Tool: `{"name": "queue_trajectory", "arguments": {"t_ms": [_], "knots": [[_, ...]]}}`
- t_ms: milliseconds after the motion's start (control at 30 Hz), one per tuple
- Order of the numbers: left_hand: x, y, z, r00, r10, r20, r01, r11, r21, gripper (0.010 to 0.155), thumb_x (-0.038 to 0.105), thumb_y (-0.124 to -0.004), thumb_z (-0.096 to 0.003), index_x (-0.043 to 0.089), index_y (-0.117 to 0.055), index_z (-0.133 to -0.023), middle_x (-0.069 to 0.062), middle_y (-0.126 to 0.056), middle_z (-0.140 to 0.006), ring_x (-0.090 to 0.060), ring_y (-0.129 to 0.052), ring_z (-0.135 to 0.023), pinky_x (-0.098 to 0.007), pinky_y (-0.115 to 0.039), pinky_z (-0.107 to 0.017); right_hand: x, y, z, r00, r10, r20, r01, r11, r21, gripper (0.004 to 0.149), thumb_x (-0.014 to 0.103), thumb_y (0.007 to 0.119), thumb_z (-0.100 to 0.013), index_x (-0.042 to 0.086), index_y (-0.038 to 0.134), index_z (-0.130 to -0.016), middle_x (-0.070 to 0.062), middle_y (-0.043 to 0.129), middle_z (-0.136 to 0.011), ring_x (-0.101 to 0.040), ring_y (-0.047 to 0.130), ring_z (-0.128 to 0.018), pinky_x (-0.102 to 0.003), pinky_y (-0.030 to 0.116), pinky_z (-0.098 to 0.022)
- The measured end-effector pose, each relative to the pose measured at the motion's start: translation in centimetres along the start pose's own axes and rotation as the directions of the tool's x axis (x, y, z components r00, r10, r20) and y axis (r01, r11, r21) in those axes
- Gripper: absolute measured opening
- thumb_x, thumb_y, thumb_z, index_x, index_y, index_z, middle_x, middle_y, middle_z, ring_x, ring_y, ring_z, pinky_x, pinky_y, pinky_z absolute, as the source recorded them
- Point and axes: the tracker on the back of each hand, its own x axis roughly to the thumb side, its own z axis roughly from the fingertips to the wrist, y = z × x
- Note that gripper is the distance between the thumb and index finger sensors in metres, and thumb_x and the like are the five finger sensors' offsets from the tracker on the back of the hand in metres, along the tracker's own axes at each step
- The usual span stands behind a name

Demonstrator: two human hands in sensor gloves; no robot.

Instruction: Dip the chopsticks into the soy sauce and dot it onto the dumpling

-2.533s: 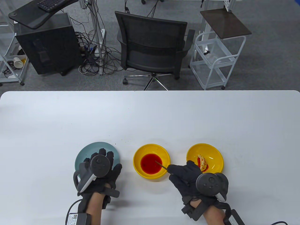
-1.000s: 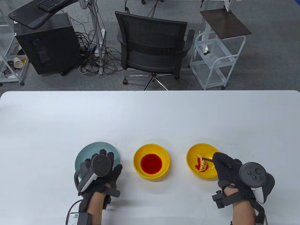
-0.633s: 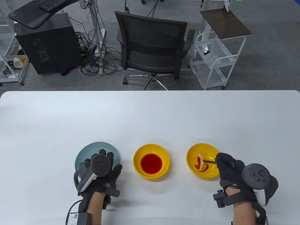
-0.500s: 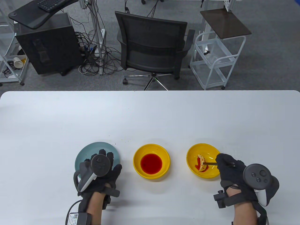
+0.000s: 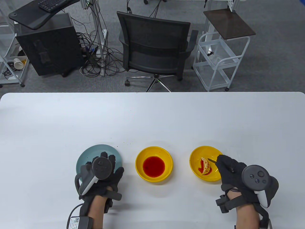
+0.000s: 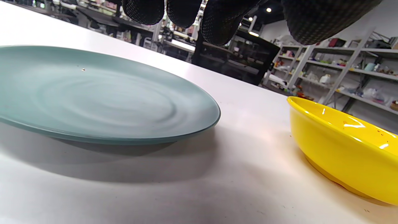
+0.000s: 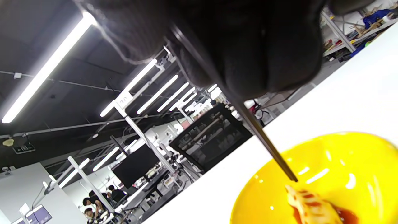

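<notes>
A pale dumpling (image 5: 205, 165) streaked with red sauce lies in the right yellow bowl (image 5: 214, 151). The middle yellow bowl (image 5: 165, 152) holds red sauce (image 5: 154, 166). My right hand (image 5: 230, 167) grips dark chopsticks (image 5: 212, 161); their tips hang just above the dumpling's far end. In the right wrist view the chopsticks (image 7: 264, 141) end a little above the dumpling (image 7: 311, 207). My left hand (image 5: 102, 171) rests flat on the teal plate (image 5: 95, 150), fingers spread and empty. In the left wrist view the plate (image 6: 93, 96) and the sauce bowl (image 6: 342, 146) show.
The white table (image 5: 152, 117) stretches wide behind the dishes. A few small red specks (image 5: 127, 143) lie on it behind the teal plate. A black office chair (image 5: 155, 47) and a white cart (image 5: 219, 54) stand beyond the far edge.
My right hand carried the chopsticks from the sauce bowl to the dumpling bowl, touched the dumpling, then lifted the tips slightly up and back. My left hand has not moved.
</notes>
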Motion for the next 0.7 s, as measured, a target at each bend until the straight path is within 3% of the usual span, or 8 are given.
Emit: {"name": "queue_trajectory", "arguments": {"t_ms": [400, 600, 700], "knots": [[0.0, 0.0, 0.0, 1.000, 0.002, -0.001, -0.002, 1.000, -0.002, 0.077, 0.063, -0.071, -0.0478, 0.020, -0.059, -0.110, -0.009, -0.043, -0.119, -0.047, -0.052, -0.107, -0.073, -0.036, -0.072, -0.4, -1.3, 0.2, 0.998, -0.064, -0.017, 0.064, 0.998, -0.005, 0.054, 0.047, 0.074, -0.044, 0.008, 0.088, -0.078, -0.021, 0.100, -0.066, -0.045, 0.097, -0.051, -0.075, 0.054, -0.064], [0.1, 0.0, 0.0, 1.000, -0.002, 0.000, 0.002, 1.000, -0.001, 0.077, 0.063, -0.071, -0.0478, 0.020, -0.059, -0.110, -0.009, -0.043, -0.119, -0.047, -0.051, -0.107, -0.073, -0.036, -0.072, 0.6, -1.9, 0.8, 0.982, -0.153, 0.112, 0.165, 0.980, -0.112, 0.057, 0.050, 0.070, -0.044, 0.007, 0.087, -0.078, -0.021, 0.100, -0.064, -0.045, 0.097, -0.049, -0.076, 0.055, -0.063], [0.1, 0.0, 0.1, 1.000, -0.007, -0.002, 0.007, 1.000, -0.006, 0.077, 0.063, -0.071, -0.0477, 0.020, -0.059, -0.110, -0.009, -0.043, -0.119, -0.047, -0.051, -0.107, -0.073, -0.036, -0.072, 1.8, -1.3, 1.2, 0.962, -0.175, 0.210, 0.200, 0.975, -0.102, 0.055, 0.049, 0.071, -0.045, 0.008, 0.086, -0.079, -0.020, 0.099, -0.066, -0.044, 0.097, -0.051, -0.076, 0.055, -0.064]]}}
